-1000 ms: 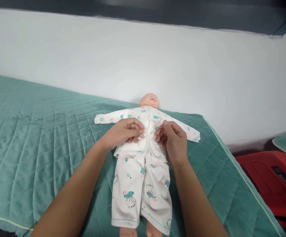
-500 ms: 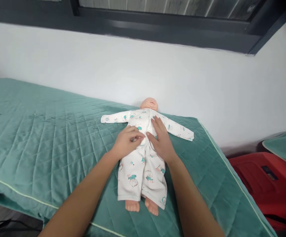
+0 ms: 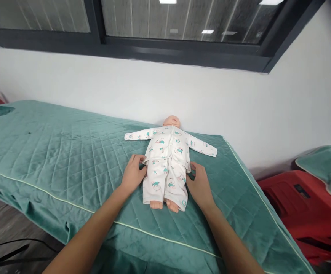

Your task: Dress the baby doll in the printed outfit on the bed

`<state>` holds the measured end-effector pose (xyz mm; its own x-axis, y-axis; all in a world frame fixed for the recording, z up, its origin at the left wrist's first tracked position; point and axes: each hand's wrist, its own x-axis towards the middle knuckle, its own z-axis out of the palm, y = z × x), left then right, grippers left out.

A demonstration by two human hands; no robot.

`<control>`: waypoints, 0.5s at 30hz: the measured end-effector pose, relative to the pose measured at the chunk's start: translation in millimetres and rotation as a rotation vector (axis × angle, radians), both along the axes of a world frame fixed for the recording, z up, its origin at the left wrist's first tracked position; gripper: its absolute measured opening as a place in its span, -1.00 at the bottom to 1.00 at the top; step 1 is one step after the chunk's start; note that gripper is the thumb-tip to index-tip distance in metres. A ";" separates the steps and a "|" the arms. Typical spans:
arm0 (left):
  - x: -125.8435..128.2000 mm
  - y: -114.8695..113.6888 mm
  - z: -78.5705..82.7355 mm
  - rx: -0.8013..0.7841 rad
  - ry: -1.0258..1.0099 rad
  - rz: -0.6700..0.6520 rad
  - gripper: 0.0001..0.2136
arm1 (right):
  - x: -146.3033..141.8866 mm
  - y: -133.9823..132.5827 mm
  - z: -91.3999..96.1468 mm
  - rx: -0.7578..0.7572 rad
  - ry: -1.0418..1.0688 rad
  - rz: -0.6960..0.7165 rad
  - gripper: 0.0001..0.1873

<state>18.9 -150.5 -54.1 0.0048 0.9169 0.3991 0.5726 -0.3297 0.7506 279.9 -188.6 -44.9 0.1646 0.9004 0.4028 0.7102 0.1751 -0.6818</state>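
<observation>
Teal quilted bed (image 3: 53, 152) is standing against a white wall (image 3: 239, 106), and a doll (image 3: 168, 160) in printed white pyjamas is lying on its back on it (head toward the wall). The left hand (image 3: 132, 175) and right hand (image 3: 200, 184) are resting open on the quilt, flanking the doll's hips, fingertips touching the clothing

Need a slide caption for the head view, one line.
Left hand and right hand flank a pyjama-clad baby doll lying face up on a green quilted bed under a window.
</observation>
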 end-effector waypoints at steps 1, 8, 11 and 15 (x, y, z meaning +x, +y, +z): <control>1.4 3.1 0.7 -0.018 0.028 0.024 -0.82 | 0.5 4.6 1.1 -0.032 -0.036 -0.014 -0.62; 0.2 13.3 2.7 0.033 -0.025 0.040 -0.97 | 3.1 18.7 29.5 -0.136 -0.200 -0.032 -0.83; -3.3 10.0 -0.7 0.078 -0.044 0.017 -0.96 | 2.9 6.8 42.4 -0.126 -0.342 -0.048 -0.87; -3.2 7.4 -2.0 0.027 0.006 0.048 -0.97 | 3.4 -8.1 43.3 -0.172 -0.540 -0.042 -0.90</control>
